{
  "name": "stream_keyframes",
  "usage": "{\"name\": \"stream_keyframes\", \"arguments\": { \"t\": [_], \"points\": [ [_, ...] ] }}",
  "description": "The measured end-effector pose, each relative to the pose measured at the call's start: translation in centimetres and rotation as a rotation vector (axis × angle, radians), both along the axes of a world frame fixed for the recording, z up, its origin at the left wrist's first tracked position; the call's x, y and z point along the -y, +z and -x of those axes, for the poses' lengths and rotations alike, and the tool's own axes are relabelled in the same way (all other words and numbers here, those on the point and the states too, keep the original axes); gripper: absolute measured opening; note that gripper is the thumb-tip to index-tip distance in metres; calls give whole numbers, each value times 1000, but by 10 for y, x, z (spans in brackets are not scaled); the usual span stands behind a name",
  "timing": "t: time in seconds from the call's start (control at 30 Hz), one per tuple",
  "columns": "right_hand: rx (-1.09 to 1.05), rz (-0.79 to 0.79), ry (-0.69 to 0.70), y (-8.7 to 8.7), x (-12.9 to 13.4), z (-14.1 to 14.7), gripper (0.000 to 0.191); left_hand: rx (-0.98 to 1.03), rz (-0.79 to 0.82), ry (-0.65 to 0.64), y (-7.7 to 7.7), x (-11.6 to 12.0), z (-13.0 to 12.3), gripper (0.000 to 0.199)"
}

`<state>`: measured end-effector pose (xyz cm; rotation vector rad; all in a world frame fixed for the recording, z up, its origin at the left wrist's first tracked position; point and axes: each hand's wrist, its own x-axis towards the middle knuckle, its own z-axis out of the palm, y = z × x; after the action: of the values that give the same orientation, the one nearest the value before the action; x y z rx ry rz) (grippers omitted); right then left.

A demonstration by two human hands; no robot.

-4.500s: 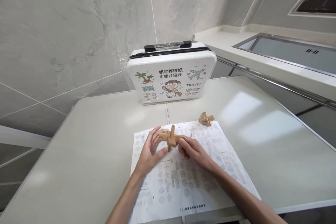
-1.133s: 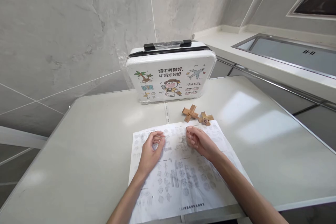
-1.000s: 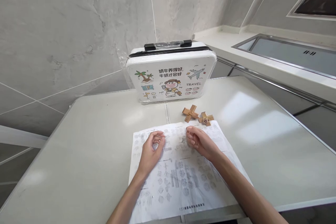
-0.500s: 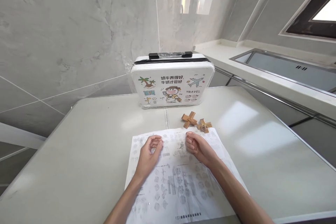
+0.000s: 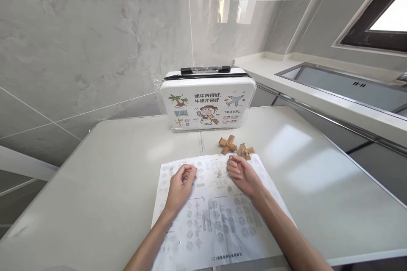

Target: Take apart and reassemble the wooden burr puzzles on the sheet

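1. Room: grey tiled wall (image 5: 79,42) far side, pale worktop (image 5: 111,186) in front, sink (image 5: 343,80) to the far right.
2. Wooden crosses: left one (image 5: 227,144) on the worktop beyond the paper sheet (image 5: 210,203); right one (image 5: 245,151) just beside it, at the sheet's far edge. Can't tell if they touch.
3. Handling (judged): crosses likely light, stiff, not very slippery; joints may slip loose if squeezed unevenly. Best hold: thumb and fingers on two opposite arms, near the middle.
4. Sheet: probably thin, soft, creases easily; take it by a near corner.
5. Hands: left hand (image 5: 181,186) and right hand (image 5: 244,178) well apart over the sheet, fingers loosely curled, nothing seen in either. Right is nearest the right cross.
6. Count: two wooden crosses, one sheet, one suitcase (image 5: 208,101) far middle, one sink, two hands.
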<state>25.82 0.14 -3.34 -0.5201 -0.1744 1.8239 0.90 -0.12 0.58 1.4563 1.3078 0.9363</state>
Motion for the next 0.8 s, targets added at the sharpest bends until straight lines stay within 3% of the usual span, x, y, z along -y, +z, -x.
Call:
{"name": "stream_keyframes", "arguments": {
  "t": [0.23, 0.5, 0.8],
  "points": [
    [-161, 0, -90, 2, -3, -8, 14, -47, -16, -2, 2, 1, -3, 32],
    [-258, -31, -148, 1, -2, -7, 23, -87, -14, -9, 4, 1, -2, 36],
    [-255, -22, -195, 0, -2, -4, 21, -84, -7, -13, 2, 1, 0, 36]
  ]
}}
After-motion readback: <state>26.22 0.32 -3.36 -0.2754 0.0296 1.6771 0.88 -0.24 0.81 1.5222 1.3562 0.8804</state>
